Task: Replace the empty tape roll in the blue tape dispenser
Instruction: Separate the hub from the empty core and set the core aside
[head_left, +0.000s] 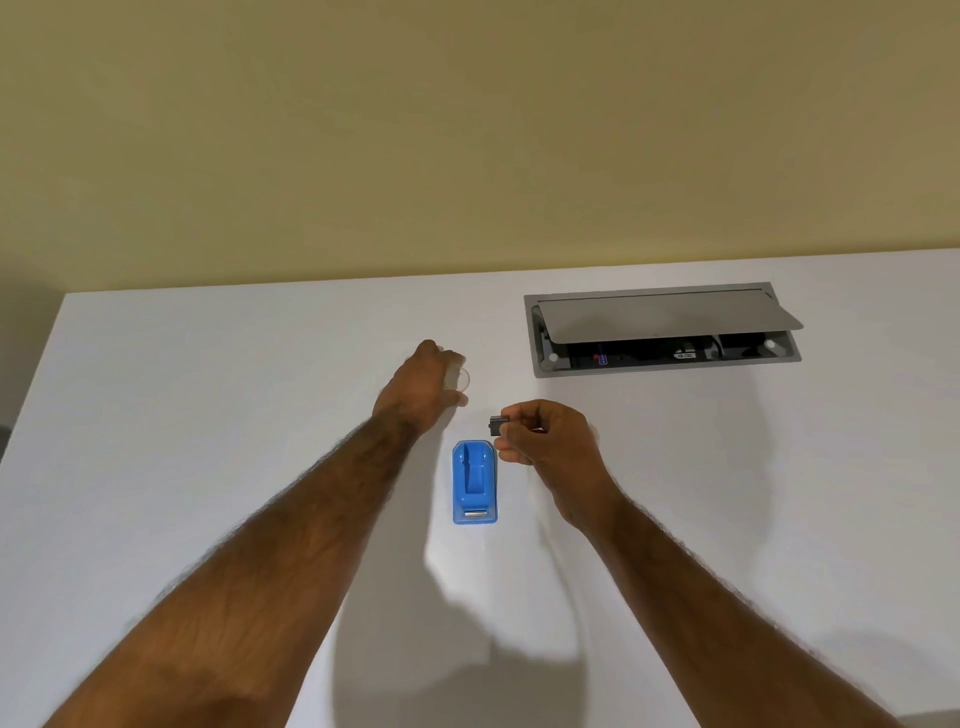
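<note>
The blue tape dispenser (475, 481) lies on the white table (208, 415) between my arms, its roll well empty and its metal cutter at the near end. My left hand (421, 389) reaches beyond it and is closed around a clear tape roll (460, 378), of which only an edge shows past my fingers. My right hand (545, 439) hovers just right of the dispenser's far end and pinches a small dark grey spindle hub (497, 425) between thumb and fingers.
A grey cable box (662, 332) is set into the table at the back right, its lid half raised over sockets and cables. A yellow wall (467, 130) stands behind the table's far edge. The table's left edge runs diagonally at the left.
</note>
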